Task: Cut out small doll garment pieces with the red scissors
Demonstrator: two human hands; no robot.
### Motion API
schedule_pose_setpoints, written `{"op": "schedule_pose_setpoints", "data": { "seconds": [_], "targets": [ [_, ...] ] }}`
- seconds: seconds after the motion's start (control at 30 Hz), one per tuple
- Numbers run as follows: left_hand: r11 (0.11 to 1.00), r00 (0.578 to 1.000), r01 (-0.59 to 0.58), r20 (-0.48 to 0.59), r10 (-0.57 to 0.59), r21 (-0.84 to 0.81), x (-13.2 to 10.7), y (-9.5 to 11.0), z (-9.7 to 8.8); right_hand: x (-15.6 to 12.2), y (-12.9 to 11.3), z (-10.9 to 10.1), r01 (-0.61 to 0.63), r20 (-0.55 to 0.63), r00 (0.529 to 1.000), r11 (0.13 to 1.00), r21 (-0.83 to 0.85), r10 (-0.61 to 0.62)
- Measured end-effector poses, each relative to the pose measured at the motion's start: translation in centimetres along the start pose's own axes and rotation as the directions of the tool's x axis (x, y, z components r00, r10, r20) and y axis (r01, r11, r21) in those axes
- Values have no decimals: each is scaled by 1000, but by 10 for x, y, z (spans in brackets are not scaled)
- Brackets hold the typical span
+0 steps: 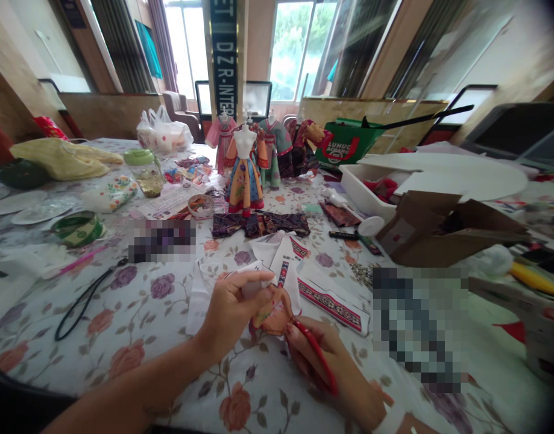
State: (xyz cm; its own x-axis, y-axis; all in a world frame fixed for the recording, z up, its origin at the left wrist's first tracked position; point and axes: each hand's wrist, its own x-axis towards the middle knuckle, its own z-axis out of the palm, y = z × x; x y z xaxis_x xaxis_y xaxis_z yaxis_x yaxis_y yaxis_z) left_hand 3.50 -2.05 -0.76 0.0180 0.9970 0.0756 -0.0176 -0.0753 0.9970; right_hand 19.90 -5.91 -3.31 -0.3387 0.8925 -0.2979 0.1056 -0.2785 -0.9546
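R hand [335,346] w/ scissors [321,355], sign [223,60] "DZR-INTER"

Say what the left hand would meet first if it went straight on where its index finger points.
Beyond the orange fabric it holds, the left hand would likely meet the white piece with a red patterned band; depth is unclear, so it might pass above.

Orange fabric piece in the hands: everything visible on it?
The orange fabric piece is small and looks like thin cloth, with a faint multicoloured pattern and darker reddish edging. It is bent rather than flat. The left hand grips its upper left; the right hand, holding a red-handled tool, is at its right edge. Whether its underside touches the tablecloth is unclear.
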Motion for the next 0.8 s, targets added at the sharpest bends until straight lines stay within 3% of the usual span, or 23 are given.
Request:
{"op": "schedule_pose_setpoints", "data": {
  "seconds": [0.33, 0.5, 0.8],
  "targets": [
    [999, 999, 39, 21, -39, -19, -1, -1, 1, 0, -2, 1, -13, -7, 1000, 1000, 3, 13],
    [1000, 999, -6, -32, 6, -3, 0, -1, 1, 1, 0, 1, -7, -13, 1000, 1000, -12, 7],
    [997, 997, 65, 43, -63, -44, -1, -1, 1, 0, -3, 2, 20, -33, 999, 999, -46, -22]
  ]
}}
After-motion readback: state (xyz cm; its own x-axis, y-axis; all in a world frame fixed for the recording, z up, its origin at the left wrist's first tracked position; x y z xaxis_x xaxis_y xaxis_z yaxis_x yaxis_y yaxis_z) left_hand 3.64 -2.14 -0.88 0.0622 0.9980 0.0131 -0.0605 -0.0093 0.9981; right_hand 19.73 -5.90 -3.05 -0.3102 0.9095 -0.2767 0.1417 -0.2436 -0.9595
